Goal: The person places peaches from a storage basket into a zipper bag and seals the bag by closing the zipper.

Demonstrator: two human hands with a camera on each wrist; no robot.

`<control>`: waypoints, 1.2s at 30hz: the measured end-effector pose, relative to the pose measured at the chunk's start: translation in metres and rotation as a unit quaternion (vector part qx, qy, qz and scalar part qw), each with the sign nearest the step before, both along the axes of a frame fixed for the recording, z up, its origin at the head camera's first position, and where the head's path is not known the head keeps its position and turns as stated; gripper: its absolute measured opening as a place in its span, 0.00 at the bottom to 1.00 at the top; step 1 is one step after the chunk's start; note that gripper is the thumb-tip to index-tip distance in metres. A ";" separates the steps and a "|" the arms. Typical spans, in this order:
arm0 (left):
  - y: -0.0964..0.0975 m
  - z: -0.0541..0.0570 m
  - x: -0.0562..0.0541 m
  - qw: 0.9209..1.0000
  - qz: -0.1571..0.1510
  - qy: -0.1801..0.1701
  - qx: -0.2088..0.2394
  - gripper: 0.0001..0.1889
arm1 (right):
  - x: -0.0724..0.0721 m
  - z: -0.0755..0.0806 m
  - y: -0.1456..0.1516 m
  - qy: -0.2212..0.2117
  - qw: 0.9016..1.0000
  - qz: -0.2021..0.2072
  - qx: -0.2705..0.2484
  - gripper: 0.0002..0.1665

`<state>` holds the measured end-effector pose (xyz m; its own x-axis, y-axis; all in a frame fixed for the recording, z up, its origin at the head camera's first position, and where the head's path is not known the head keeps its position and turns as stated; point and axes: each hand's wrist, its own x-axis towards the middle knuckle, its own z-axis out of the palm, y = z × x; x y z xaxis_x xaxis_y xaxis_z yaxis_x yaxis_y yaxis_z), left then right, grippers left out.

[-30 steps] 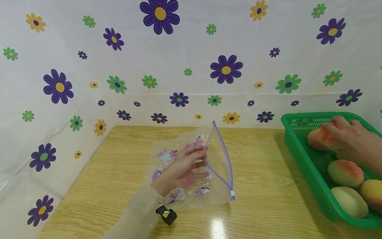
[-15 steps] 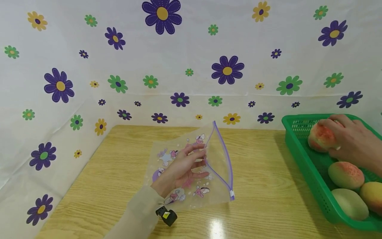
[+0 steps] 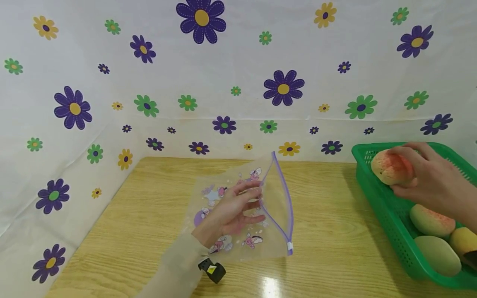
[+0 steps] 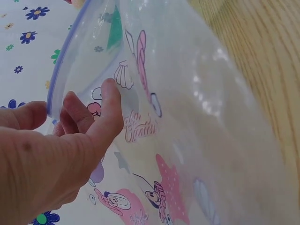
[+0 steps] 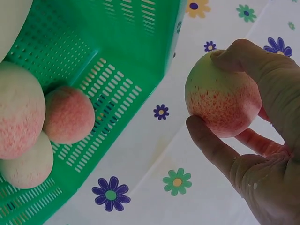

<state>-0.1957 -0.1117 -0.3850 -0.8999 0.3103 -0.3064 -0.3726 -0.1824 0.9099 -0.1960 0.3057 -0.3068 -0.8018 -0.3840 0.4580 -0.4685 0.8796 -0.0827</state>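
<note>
Faintly, unreadable pink script marks the bag touching the left hand.

Bright, even light is filling the head view. On the table, white glare is shining nearer the wearer than the clear bag; well right of the bag, soft shadow is edging the green basket. In the dimmer left wrist view, pale highlights are streaking its film.

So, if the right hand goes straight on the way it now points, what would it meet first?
Past its held peach, probably the green basket's left rim. Height is unclear, so the right hand might clear it and reach the flowered cloth instead.
</note>
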 end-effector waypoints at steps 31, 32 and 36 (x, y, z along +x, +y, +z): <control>0.018 0.004 0.001 0.999 -0.008 -0.008 0.035 0.22 | 0.015 -0.009 -0.086 0.009 0.987 0.147 -0.072 0.47; 0.018 0.004 0.002 0.999 -0.009 -0.007 0.035 0.22 | 0.015 -0.010 -0.090 0.007 0.986 0.149 -0.072 0.47; 0.018 0.003 0.001 0.999 -0.012 0.002 0.032 0.23 | 0.018 -0.011 -0.103 -0.015 0.986 0.148 -0.074 0.45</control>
